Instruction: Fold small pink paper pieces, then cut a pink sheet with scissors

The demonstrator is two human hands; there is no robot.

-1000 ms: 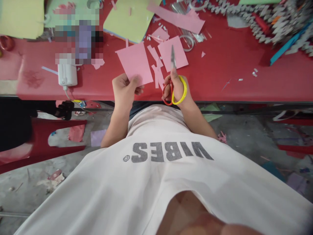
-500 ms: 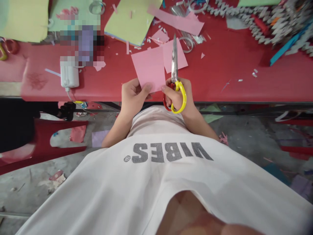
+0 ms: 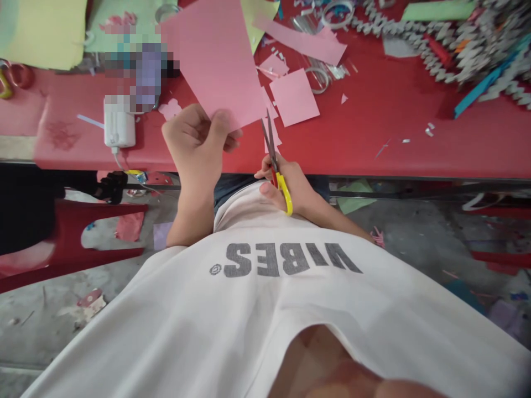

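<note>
My left hand [image 3: 203, 132] pinches a pink sheet of paper [image 3: 215, 61] by its lower edge, thumb on top, and the sheet is raised toward my face above the table. In my right hand [image 3: 286, 182] is a pair of scissors [image 3: 271, 143] with yellow and red handles, its blades slightly apart and pointing away from me. The blade tips are close to the sheet's lower right corner; whether they touch it I cannot tell. A square pink paper piece [image 3: 295, 97] lies on the table just beyond the scissors, with narrower pink scraps [image 3: 271, 127] beside it.
The red table [image 3: 373, 132] holds a white power bank [image 3: 119, 124] with a cable at left, tape rolls [image 3: 318, 80], green paper [image 3: 440, 11] and a heap of grey zigzag strips [image 3: 473, 50]. Other scissors [image 3: 16, 77] lie far left. A red chair [image 3: 74, 237] stands at lower left.
My left hand has moved left and up, with the pink sheet now nearer the camera. The scissors have come lower and left, their blades parted. The square pink piece is now fully uncovered.
</note>
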